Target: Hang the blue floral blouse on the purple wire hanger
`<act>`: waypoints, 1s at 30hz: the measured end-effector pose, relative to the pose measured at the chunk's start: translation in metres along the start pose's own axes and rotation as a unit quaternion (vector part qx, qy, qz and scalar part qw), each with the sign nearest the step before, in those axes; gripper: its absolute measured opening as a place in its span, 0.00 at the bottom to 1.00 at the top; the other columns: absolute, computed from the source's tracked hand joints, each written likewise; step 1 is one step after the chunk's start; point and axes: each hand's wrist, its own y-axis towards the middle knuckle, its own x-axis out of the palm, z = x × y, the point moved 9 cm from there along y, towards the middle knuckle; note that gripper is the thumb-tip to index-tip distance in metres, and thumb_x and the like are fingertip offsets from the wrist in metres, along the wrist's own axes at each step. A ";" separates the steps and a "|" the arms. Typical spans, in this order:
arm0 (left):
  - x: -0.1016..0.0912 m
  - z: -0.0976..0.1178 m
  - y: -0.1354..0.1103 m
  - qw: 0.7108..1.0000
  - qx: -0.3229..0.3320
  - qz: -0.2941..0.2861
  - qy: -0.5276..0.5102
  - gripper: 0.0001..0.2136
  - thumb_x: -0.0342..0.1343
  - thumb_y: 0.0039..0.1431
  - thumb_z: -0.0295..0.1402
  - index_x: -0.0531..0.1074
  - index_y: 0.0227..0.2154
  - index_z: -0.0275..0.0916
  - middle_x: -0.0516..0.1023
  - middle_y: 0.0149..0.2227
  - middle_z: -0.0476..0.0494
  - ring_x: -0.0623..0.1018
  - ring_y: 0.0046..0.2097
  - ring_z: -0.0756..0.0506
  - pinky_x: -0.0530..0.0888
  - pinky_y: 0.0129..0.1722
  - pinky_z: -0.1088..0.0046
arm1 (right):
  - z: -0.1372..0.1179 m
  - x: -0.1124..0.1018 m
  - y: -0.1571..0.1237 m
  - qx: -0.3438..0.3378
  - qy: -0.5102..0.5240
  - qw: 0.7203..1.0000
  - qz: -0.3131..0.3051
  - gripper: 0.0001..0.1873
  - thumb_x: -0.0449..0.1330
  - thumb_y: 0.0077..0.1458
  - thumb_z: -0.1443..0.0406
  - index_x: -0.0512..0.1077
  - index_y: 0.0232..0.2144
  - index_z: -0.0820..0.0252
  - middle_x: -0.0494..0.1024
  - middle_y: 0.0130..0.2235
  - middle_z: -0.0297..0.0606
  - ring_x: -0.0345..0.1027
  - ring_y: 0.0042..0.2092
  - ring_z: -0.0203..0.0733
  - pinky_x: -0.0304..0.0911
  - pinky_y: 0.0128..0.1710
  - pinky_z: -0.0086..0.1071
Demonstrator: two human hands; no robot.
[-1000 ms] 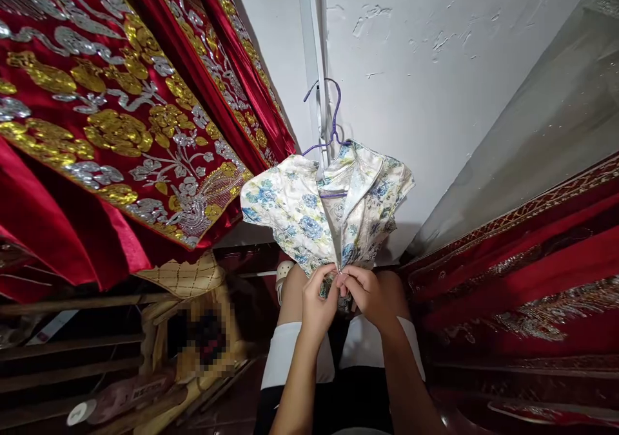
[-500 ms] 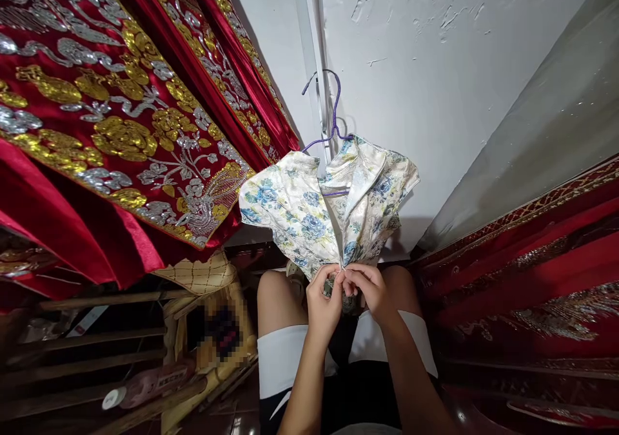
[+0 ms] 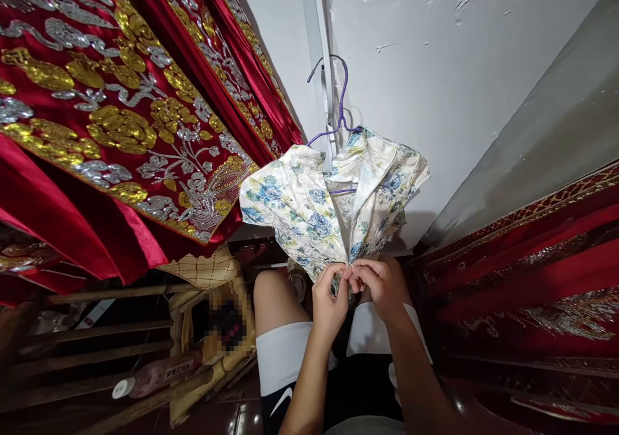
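A short-sleeved floral garment (image 3: pixel 309 212), cream with blue and yellow-green flowers, hangs on a purple hanger (image 3: pixel 342 103) in front of me. Its front is parted at the collar, and the two edges come together lower down. At that meeting point my left hand (image 3: pixel 333 296) pinches the left front edge. My right hand (image 3: pixel 380 283) pinches the opposite edge right beside it, fingertips nearly touching. Whatever small fastening lies between the fingertips is too hidden to make out. The lower part of the garment drops behind my hands, between my knees.
Red cloth with gold and silver sequins (image 3: pixel 126 125) hangs at left. More red embroidered fabric (image 3: pixel 546 261) is at right. A wooden bench (image 3: pixel 111 351) at lower left holds a pink bottle (image 3: pixel 159 377). The white wall (image 3: pixel 411 87) stands behind the hanger.
The view has shifted slightly, so the garment and hanger sit a little further right. Both hands keep their pinch at the front edges, with small finger movements.
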 end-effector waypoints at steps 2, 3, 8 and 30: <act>0.001 -0.001 -0.001 1.000 0.008 -0.007 0.002 0.05 0.53 0.66 0.30 0.74 0.36 0.40 0.78 0.34 0.46 0.77 0.38 0.46 0.71 0.42 0.72 | -0.002 -0.001 0.000 0.000 0.000 1.000 0.011 0.15 0.59 0.50 0.56 0.76 0.19 0.59 0.67 0.16 0.33 0.58 0.21 0.36 0.53 0.23 0.32; 0.003 -0.001 -0.001 1.000 0.010 -0.010 0.001 0.05 0.52 0.67 0.30 0.73 0.36 0.40 0.77 0.34 0.46 0.76 0.38 0.46 0.71 0.42 0.72 | -0.003 -0.002 0.000 0.001 0.001 1.000 0.019 0.15 0.59 0.50 0.57 0.76 0.19 0.59 0.67 0.16 0.33 0.58 0.21 0.36 0.53 0.23 0.31; 0.012 -0.005 -0.002 1.000 0.009 -0.027 -0.007 0.07 0.49 0.70 0.31 0.72 0.38 0.40 0.77 0.36 0.44 0.76 0.40 0.45 0.71 0.43 0.70 | -0.018 -0.007 0.000 0.003 -0.014 0.998 0.059 0.13 0.59 0.49 0.59 0.73 0.16 0.57 0.67 0.16 0.32 0.57 0.20 0.35 0.54 0.22 0.31; 0.066 -0.032 -0.009 0.996 -0.037 -0.077 0.020 0.06 0.46 0.67 0.26 0.64 0.36 0.42 0.70 0.36 0.44 0.72 0.40 0.43 0.69 0.43 0.68 | -0.187 0.004 0.082 -0.207 0.080 0.973 0.057 0.18 0.49 0.67 0.70 0.74 0.29 0.65 0.61 0.17 0.24 0.51 0.16 0.22 0.41 0.18 0.25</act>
